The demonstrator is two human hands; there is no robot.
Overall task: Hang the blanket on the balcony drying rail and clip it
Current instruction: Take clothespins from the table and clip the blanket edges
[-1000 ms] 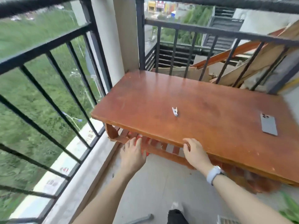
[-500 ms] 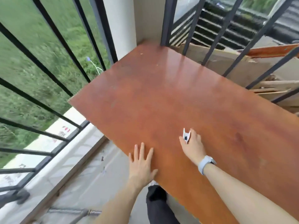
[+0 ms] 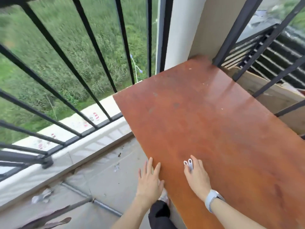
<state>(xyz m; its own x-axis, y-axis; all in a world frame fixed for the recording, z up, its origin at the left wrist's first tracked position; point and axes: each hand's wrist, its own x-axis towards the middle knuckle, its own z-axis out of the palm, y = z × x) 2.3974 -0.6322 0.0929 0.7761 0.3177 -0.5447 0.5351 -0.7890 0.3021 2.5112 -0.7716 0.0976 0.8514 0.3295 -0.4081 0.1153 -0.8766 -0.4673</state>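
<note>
A small white clothes clip (image 3: 188,163) sticks out from the fingertips of my right hand (image 3: 196,178), which rests over the near part of the reddish-brown wooden table (image 3: 206,116) and grips the clip. My left hand (image 3: 149,180) lies flat with fingers spread at the table's near left edge, holding nothing. The black metal balcony railing (image 3: 69,52) runs along the left, with green grass far below. No blanket is in view.
A pale concrete kerb (image 3: 69,156) runs under the railing. A white pillar (image 3: 181,30) stands at the table's far corner, with more black bars (image 3: 244,23) and cardboard (image 3: 270,95) behind the table. A metal pipe (image 3: 92,199) and debris lie on the grey floor.
My right hand went from the table's front edge onto the top and picked up the white clip. My left hand rose to the table edge. The view swung left and down.
</note>
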